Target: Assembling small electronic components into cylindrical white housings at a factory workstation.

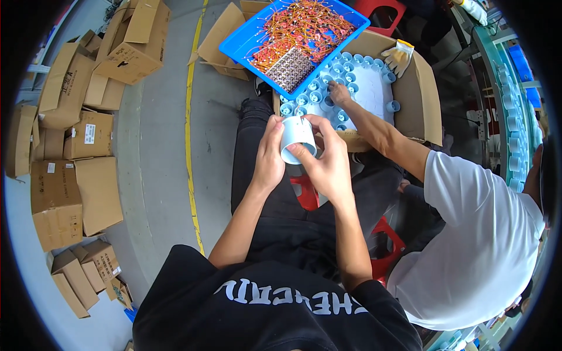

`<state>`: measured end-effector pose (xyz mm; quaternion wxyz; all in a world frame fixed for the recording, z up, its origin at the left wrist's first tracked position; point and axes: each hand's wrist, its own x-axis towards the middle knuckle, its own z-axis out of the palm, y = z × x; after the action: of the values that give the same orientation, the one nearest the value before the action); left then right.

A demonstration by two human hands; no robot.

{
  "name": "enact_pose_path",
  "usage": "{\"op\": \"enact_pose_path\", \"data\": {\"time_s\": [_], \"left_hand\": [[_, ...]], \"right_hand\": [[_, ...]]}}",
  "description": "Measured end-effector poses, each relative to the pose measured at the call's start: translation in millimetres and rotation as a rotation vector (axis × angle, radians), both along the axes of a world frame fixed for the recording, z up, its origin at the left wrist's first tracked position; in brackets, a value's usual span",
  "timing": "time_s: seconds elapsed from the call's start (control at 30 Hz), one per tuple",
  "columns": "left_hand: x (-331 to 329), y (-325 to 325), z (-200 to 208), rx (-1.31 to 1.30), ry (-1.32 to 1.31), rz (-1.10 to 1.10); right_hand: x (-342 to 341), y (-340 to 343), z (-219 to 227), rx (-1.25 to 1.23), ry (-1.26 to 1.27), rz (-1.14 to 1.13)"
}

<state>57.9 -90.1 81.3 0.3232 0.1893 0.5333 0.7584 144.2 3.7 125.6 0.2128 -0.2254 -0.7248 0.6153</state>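
Observation:
Between my two hands, above my lap, is a light blue plastic cup (291,133) with its open end tilted toward me. The fingers of my left hand (270,153) wrap its left side. My right hand (329,162) grips it from the right, the thumb at the rim and the fingers near the far end. Something small sticks up at that far end, too small to make out. Just beyond my hands, many similar cups (315,96) stand in an open cardboard box (418,99), several with small white parts inside.
A blue tray (234,47) of orange wires with red parts and a metal-looking grid block rests on the box's left edge. A co-worker's hand (339,93) reaches among the cups from the right. A glove (399,57) hangs on the box. Cartons (57,199) line the left wall.

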Motion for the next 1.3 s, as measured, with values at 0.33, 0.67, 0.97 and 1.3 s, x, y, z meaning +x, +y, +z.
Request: {"op": "enact_pose_path", "data": {"time_s": [0.33,0.67,0.97,1.3], "left_hand": [[-10.7,-9.8,-1.3,-0.015,0.179,-0.061],[-28.3,-9.0,22.4,-0.134,0.228,-0.259],[-28.6,-8.9,48.2,-0.197,0.537,-0.132],[9.1,1.7,-43.2,-0.229,0.373,-0.256]], "right_hand": [[1.1,2.0,0.0,0.059,0.017,0.025],[28.8,6.4,3.2,0.484,0.049,0.120],[22.5,-3.3,-8.2,0.264,-0.043,-0.051],[53.1,9.7,-74.1,0.120,-0.110,-0.232]]}}
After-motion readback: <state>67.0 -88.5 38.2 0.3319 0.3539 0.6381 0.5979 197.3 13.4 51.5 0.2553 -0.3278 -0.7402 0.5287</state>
